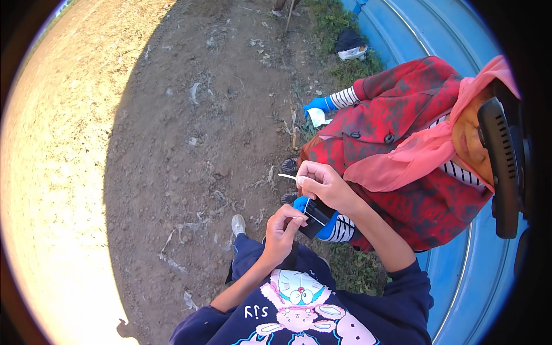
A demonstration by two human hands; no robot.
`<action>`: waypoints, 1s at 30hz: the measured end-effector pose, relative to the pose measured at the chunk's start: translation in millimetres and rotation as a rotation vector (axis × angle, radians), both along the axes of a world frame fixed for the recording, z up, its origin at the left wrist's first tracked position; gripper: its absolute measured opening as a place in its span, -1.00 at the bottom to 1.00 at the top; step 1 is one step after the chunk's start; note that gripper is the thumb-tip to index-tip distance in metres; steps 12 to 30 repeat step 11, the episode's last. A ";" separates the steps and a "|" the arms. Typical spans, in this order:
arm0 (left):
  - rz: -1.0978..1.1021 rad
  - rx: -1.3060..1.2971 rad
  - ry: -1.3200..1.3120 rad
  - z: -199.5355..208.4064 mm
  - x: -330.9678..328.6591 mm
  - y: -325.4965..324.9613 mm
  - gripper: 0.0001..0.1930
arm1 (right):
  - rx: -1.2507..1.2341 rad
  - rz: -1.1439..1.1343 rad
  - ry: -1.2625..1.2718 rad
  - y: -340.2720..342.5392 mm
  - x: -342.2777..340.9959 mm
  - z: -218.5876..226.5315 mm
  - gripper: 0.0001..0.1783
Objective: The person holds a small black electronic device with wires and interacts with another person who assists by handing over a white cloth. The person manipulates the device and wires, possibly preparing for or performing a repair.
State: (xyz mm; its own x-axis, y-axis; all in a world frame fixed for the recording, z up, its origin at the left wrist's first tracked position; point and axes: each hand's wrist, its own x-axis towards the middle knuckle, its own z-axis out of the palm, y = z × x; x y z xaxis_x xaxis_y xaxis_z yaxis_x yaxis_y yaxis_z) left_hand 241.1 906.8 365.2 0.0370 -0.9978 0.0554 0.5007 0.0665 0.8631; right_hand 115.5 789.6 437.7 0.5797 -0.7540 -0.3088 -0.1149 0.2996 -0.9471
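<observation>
A thin white strip (287, 176) sticks out to the left from between the thumb and fingers of my right hand (323, 187), which is closed in a pinch. My left hand (282, 230) is closer to my body, with its thumb and fingertips pinched together at the edge of a flat black object (317, 218). A narrow pale line, perhaps a cord, crosses that object between my hands. Exactly what my left fingertips hold is too small to tell. A co-worker's blue-gloved hand (328, 232) is at the black object, partly hidden by it and my hands.
The co-worker, in a red and dark patterned jacket (368, 126), stands close on my right. Their other blue-gloved hand (318, 106) holds a white piece (318, 117). Behind them runs a blue corrugated metal wall (402, 34). Bare soil (190, 144) with plastic scraps lies to the left.
</observation>
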 end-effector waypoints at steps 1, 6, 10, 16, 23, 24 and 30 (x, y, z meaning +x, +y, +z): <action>0.005 -0.006 -0.034 -1.5 -0.9 2.6 -0.88 | -0.008 0.019 -0.003 0.7 2.7 -2.2 -0.86; 0.036 -0.079 -0.257 -12.7 6.2 5.4 -0.92 | -0.009 0.033 0.014 0.8 6.7 -12.1 -0.85; 0.143 -0.281 -0.487 -11.0 8.7 -4.4 -0.97 | 0.058 0.067 -0.063 -9.6 2.4 -22.9 -0.89; 0.166 -0.337 -0.443 -10.9 8.1 -9.6 -0.93 | 0.041 0.100 -0.001 -13.5 -0.5 -25.3 -0.89; 0.166 -0.337 -0.443 -10.9 8.1 -9.6 -0.93 | 0.041 0.100 -0.001 -13.5 -0.5 -25.3 -0.89; 0.166 -0.337 -0.443 -10.9 8.1 -9.6 -0.93 | 0.041 0.100 -0.001 -13.5 -0.5 -25.3 -0.89; 0.166 -0.337 -0.443 -10.9 8.1 -9.6 -0.93 | 0.041 0.100 -0.001 -13.5 -0.5 -25.3 -0.89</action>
